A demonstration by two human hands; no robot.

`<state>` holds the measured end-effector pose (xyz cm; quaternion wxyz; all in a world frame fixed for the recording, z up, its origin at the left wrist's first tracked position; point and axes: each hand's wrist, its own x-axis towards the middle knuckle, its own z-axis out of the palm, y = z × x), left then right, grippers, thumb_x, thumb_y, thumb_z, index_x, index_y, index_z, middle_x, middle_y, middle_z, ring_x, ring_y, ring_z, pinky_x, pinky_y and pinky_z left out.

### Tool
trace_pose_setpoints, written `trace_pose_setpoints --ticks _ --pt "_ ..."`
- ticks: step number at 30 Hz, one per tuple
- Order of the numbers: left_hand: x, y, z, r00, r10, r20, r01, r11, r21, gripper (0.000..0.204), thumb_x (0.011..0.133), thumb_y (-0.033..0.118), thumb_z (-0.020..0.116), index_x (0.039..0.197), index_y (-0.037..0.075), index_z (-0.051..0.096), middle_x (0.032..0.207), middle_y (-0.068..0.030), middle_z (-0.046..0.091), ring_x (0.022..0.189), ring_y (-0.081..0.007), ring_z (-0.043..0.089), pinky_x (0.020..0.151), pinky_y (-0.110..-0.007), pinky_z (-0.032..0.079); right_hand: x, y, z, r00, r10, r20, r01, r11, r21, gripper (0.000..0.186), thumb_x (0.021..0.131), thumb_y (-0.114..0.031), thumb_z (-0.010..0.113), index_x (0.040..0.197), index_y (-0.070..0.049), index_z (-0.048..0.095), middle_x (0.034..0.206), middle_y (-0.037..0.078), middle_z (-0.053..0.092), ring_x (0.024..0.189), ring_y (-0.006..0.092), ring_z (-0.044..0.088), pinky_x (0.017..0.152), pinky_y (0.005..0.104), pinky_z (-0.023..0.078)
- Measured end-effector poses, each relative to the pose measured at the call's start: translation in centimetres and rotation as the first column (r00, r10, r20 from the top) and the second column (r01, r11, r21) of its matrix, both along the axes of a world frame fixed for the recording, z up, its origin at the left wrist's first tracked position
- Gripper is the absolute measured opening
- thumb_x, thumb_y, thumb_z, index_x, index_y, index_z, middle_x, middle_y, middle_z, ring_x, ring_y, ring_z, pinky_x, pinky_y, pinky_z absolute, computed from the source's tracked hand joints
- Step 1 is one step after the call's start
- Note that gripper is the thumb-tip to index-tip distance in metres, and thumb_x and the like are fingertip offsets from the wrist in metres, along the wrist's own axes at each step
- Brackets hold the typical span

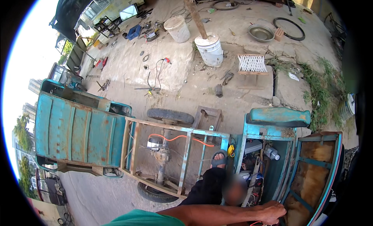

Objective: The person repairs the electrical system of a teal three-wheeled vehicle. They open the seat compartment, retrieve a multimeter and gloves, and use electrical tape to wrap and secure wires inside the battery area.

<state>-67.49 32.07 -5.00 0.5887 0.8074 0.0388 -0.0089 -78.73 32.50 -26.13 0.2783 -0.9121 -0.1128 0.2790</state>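
Observation:
From the lower edge my left arm, in a green sleeve, reaches right across an open teal compartment (pixel 285 158) of a three-wheeled vehicle. My left hand (pixel 273 212) is closed in a fist by the compartment's near right side, beside the raised lid (pixel 315 167); what its fingers hold, if anything, is hidden. A piece of red wire (pixel 256 223) shows just below it. Inside the compartment are tangled wires, a clear plastic bottle (pixel 272 152) and a grey box (pixel 253 146). My right hand is out of view.
A sandalled foot (pixel 219 159) and dark trouser leg (pixel 204 187) rest at the bare frame (pixel 186 156). An orange cable (pixel 180 136) crosses it above the axle. The teal cargo bed (pixel 77 129) stands tipped up left. Buckets (pixel 210 51), a metal basin (pixel 261 33) and tools lie beyond.

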Motion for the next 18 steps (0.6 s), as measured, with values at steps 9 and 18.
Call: trace_pose_setpoints --ticks 9,18 --pt "0.6 -1.2 -1.7 1.0 -0.005 0.028 0.005 1.0 -0.003 0.035 0.07 0.029 0.069 0.087 -0.002 0.067 0.087 -0.024 0.066 0.086 -0.0403 0.066 0.075 -0.052 0.052 0.4 0.3 -0.2 1.0 0.001 0.006 -0.001 1.0 0.011 0.051 0.099 -0.035 0.033 0.091 0.002 0.067 0.094 0.032 0.066 0.09 0.0553 0.06 0.08 0.0612 0.045" --pt "0.7 -0.3 -0.2 0.997 -0.06 -0.052 0.061 0.998 0.018 0.037 0.067 0.029 0.07 0.087 -0.003 0.067 0.086 -0.0231 0.066 0.085 -0.0417 0.066 0.076 -0.052 0.052 -0.1 0.2 -0.3 1.0 -0.027 0.003 0.027 1.0 0.011 0.052 0.099 -0.036 0.033 0.09 0.003 0.066 0.094 0.032 0.065 0.089 0.0553 0.059 0.08 0.0609 0.045"
